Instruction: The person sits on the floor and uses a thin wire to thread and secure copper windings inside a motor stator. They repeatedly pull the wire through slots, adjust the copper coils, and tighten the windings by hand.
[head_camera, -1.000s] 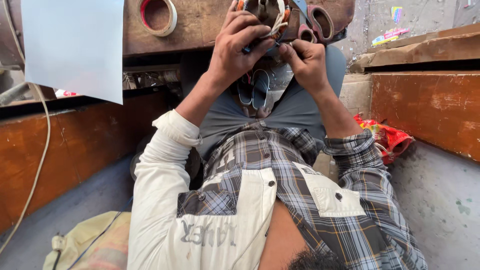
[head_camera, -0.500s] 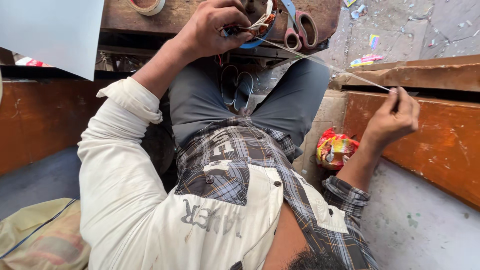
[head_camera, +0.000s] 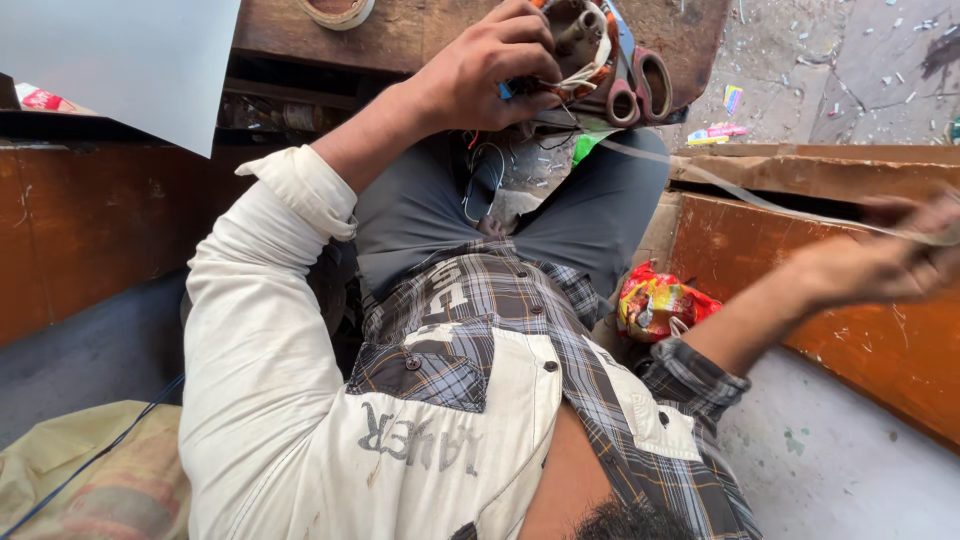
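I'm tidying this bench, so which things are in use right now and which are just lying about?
In use: left hand gripping the wound part; right hand pulling the tape strip taut.

Lying about: scissors, tape roll, crumpled wrapper, white sheet.

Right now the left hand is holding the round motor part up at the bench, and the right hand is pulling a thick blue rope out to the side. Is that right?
Not quite. The head view shows the left hand gripping the round motor part, but the right hand pulls a thin pale strip, not a thick blue rope.
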